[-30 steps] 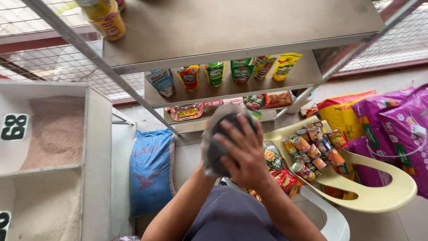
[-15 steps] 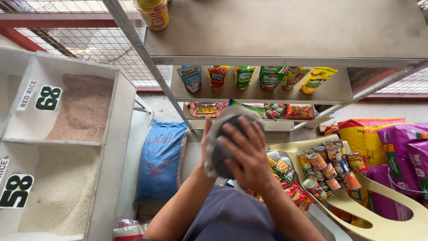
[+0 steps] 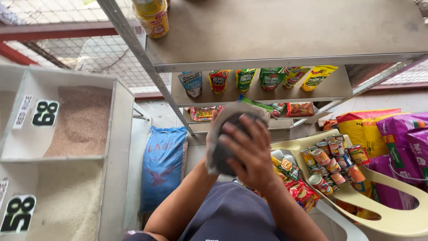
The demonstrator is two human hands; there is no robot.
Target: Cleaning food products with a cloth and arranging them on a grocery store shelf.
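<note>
2 hands are clasped around a grey plastic pouch (image 3: pixel 232 143), held upright before the metal shelf (image 3: pixel 285 58); right hand (image 3: pixel 249 154) fingers wrap its front, left hand (image 3: pixel 213 134) grips behind.

A grey metal shelf unit (image 3: pixel 285 31) rises ahead, its lower shelves lined with coloured sachets (image 3: pixel 261 79). Behind it, wire mesh (image 3: pixel 67 58) lets in daylight, framed by a red beam (image 3: pixel 53 31). White bins of grain (image 3: pixel 67 147) stand at the left edge, a blue sack (image 3: pixel 162 165) beside them. A cream plastic chair (image 3: pixel 392 209) at the right carries tin cans (image 3: pixel 332 158).
</note>
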